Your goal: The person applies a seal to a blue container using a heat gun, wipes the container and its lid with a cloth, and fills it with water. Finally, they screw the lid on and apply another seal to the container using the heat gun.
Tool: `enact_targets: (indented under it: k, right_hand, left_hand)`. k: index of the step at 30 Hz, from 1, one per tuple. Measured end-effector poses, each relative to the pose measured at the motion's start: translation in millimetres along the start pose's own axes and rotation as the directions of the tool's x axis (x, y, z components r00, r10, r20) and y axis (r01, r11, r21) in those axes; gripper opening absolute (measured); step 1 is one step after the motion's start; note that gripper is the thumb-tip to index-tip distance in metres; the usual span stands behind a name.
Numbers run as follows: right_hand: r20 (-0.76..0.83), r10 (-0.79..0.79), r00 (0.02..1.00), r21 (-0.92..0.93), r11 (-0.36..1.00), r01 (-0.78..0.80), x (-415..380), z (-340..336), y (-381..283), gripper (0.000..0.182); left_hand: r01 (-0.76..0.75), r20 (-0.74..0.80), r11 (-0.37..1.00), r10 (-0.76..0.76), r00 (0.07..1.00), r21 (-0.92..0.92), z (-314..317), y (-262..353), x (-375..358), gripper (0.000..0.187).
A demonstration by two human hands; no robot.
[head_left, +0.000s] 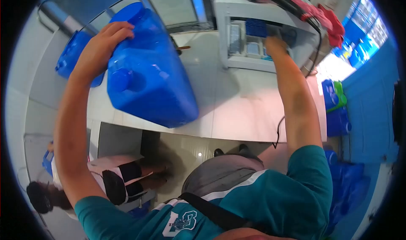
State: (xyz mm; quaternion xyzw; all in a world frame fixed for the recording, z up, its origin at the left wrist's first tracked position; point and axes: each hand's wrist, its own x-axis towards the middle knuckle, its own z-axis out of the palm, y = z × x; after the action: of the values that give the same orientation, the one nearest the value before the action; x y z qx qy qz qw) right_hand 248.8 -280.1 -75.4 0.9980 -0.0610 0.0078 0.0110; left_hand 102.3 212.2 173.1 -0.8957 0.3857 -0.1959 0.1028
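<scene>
A large blue water jug [163,85] stands on the white counter, its round blue cap [121,79] facing me. My left hand [101,47] is closed over the jug's handle, with the fingers curled round it. My right hand [275,46] reaches into the shelf of a small white cabinet [243,62]. It is over a compartment tray [253,49] that holds small items. A dark blue item [256,28] lies in that tray beside the hand. The right fingers are blurred and partly hidden, so their grip does not show.
A black and red hair dryer or heat gun [283,3] lies on the cabinet, its cord hanging down. Red cloths [330,24] are beside it. Another blue jug [72,56] stands at left. Another person [105,178] is low at left. Blue containers [344,176] are stacked at right.
</scene>
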Motion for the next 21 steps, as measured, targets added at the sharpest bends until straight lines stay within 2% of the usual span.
enact_targets:
  k: [2,3,5,6,8,9,10,11,13,14,16,17,18,19,20,21]
  right_hand:
    - [0.000,0.049,0.999,0.023,0.999,-0.049,8.6,20.5,6.0,0.026]
    - [-0.004,0.086,0.996,0.048,0.995,-0.086,14.0,29.8,8.5,0.029]
    - [0.099,0.085,0.991,0.004,0.996,-0.086,12.0,25.4,6.3,0.034]
    - [0.100,0.062,0.993,0.000,0.998,-0.062,5.8,17.7,3.3,0.034]
    - [0.107,0.014,0.994,-0.011,1.000,-0.013,-4.6,6.1,0.3,0.030]
    - [0.109,0.008,0.994,-0.005,1.000,-0.008,-0.9,11.5,2.1,0.030]
    - [0.058,0.048,0.997,0.020,0.999,-0.050,6.0,19.1,8.3,0.029]
    - [0.005,0.091,0.996,0.044,0.995,-0.091,10.7,22.3,10.5,0.028]
    - [-0.041,0.103,0.994,0.076,0.992,-0.100,4.7,12.4,11.1,0.027]
    - [-0.083,0.119,0.989,0.110,0.988,-0.109,-1.4,4.9,11.7,0.026]
    - [-0.084,0.137,0.987,0.140,0.982,-0.124,-16.1,-12.7,7.7,0.026]
    - [-0.081,0.159,0.984,0.170,0.975,-0.143,-22.5,-15.8,6.1,0.026]
    - [-0.081,0.158,0.984,0.168,0.975,-0.143,-24.7,-11.8,8.5,0.026]
    - [-0.127,0.096,0.987,0.188,0.980,-0.071,-25.2,-7.0,13.4,0.025]
    - [-0.174,0.038,0.984,0.204,0.979,-0.002,-28.5,-3.5,17.4,0.025]
    - [-0.175,0.045,0.983,0.207,0.978,-0.008,-42.3,-6.6,15.0,0.025]
  left_hand:
    - [0.081,-0.089,0.996,-0.084,0.993,-0.034,-2.3,-1.9,-11.4,0.042]
    - [0.105,-0.084,0.994,-0.106,0.991,-0.022,-9.4,-4.0,-20.3,0.042]
    - [0.366,0.077,0.870,-0.362,0.929,-0.330,-22.9,-2.9,-40.1,0.048]
    - [0.389,0.083,0.862,-0.384,0.920,-0.326,-22.6,2.6,-53.6,0.048]
    - [0.199,-0.100,0.571,-0.450,0.887,-0.797,-19.1,20.1,-80.2,0.051]
    - [0.123,-0.158,0.575,-0.416,0.896,-0.809,-16.9,36.3,-85.5,0.054]
    - [0.109,-0.177,0.648,-0.359,0.916,-0.753,-16.5,59.6,-82.7,0.053]
    - [0.110,-0.178,0.650,-0.362,0.915,-0.752,-13.4,72.0,-80.7,0.053]
    - [0.183,-0.247,0.887,-0.307,0.919,-0.424,-2.1,86.3,-79.7,0.061]
    - [0.186,-0.249,0.887,-0.312,0.917,-0.423,6.3,87.4,-80.8,0.061]
    - [0.193,-0.378,0.818,-0.443,0.813,-0.542,25.3,86.1,-83.2,0.073]
    - [0.195,-0.378,0.817,-0.444,0.813,-0.542,34.2,88.2,-82.1,0.073]
    - [0.119,-0.450,0.756,-0.499,0.740,-0.643,42.8,91.3,-79.1,0.074]
    - [0.027,-0.506,0.689,-0.558,0.657,-0.724,47.0,92.9,-76.0,0.075]
    - [0.023,-0.508,0.689,-0.556,0.658,-0.724,42.1,95.5,-74.4,0.075]
    - [0.093,-0.485,0.747,-0.515,0.707,-0.658,32.4,99.1,-73.1,0.075]
